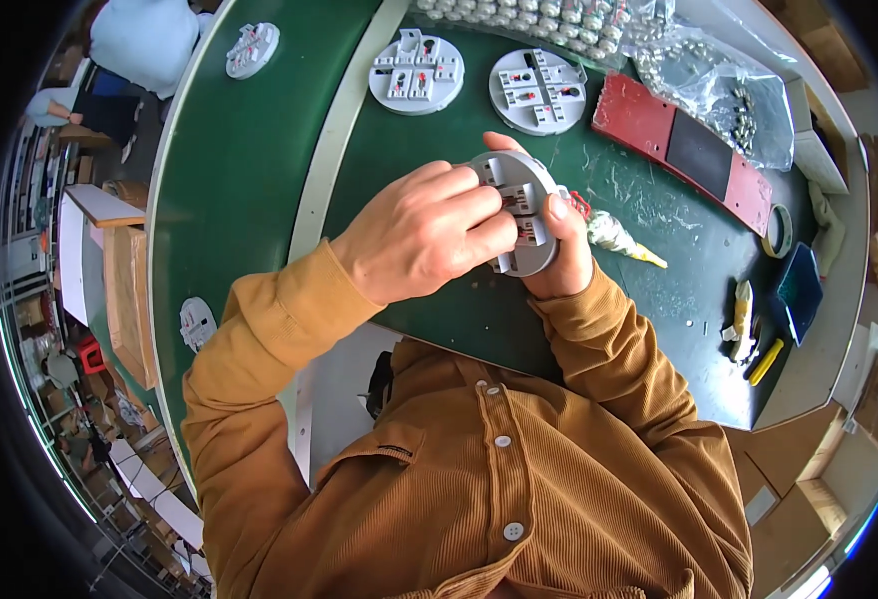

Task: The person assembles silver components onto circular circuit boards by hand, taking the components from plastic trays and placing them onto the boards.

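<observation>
A round white plastic base point(532, 262) with raised clips and small red and dark parts is tilted up above the bench. My right hand point(567, 262) grips it by the rim, the thumb on the near side and fingers behind. My left hand point(427, 235) is closed, its fingertips pressed against the clips on the base's face; whatever they pinch is hidden. Just right of my right hand lies a tape-wrapped tool point(614, 236) with a red end and a yellow tip. Two similar round white bases point(416, 72) point(538, 92) lie beyond my hands.
Bags of small metal parts point(694, 75) lie at the back right, near a red bar point(704, 150) with a dark panel. A tape roll point(778, 231), a blue tray point(801, 290) and a yellow-handled tool point(766, 362) are at right. More white bases point(252, 51) point(197, 324) sit on the green strip point(249, 180).
</observation>
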`<state>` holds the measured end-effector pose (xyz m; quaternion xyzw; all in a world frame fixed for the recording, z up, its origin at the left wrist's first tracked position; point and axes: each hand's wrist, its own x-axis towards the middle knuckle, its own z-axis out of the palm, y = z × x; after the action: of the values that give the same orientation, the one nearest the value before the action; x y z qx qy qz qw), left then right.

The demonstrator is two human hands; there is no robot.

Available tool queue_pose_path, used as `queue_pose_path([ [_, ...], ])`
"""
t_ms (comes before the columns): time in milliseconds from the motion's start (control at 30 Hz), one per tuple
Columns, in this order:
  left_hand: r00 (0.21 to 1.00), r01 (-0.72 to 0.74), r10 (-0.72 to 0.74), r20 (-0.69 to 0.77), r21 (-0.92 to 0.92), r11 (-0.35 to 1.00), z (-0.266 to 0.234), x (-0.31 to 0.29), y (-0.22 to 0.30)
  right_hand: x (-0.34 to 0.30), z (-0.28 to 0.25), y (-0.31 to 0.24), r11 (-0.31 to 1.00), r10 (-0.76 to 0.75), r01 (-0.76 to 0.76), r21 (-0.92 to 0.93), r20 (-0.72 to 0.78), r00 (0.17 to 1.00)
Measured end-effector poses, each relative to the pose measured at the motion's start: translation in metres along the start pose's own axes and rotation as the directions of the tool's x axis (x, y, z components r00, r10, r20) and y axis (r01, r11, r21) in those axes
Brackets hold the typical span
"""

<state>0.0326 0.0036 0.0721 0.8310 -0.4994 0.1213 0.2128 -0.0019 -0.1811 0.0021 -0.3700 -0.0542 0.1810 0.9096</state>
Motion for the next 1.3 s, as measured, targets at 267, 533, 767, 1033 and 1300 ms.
queue_pose_path([
  [267,0.788,0.406,-0.473,-0.394,-0.245,0.881,0.037,-0.019,0.053,0.0,0.002,0.015,0.919,0.102,-0.016,0.394,-0.196,0.975],
  [533,0.379,0.561,-0.875,-0.302,-0.677,0.477,0.032,-0.046,0.058,-0.002,0.005,0.014,0.952,0.178,-0.176,0.249,0.014,0.984],
  [767,0.273,0.389,-0.961,0.041,-0.919,0.071,0.03,-0.047,0.063,-0.005,0.002,0.01,0.975,0.183,-0.18,0.126,-0.011,0.983],
  [1033,0.237,0.332,-0.963,-0.13,-0.92,0.206,0.052,-0.033,0.061,-0.002,0.001,0.011,0.981,0.14,-0.129,0.143,-0.073,0.987],
  [1300,0.256,0.324,-0.959,-0.125,-0.923,0.207,0.064,-0.045,0.048,0.002,0.002,0.012,0.983,0.143,-0.131,0.13,-0.082,0.986],
])
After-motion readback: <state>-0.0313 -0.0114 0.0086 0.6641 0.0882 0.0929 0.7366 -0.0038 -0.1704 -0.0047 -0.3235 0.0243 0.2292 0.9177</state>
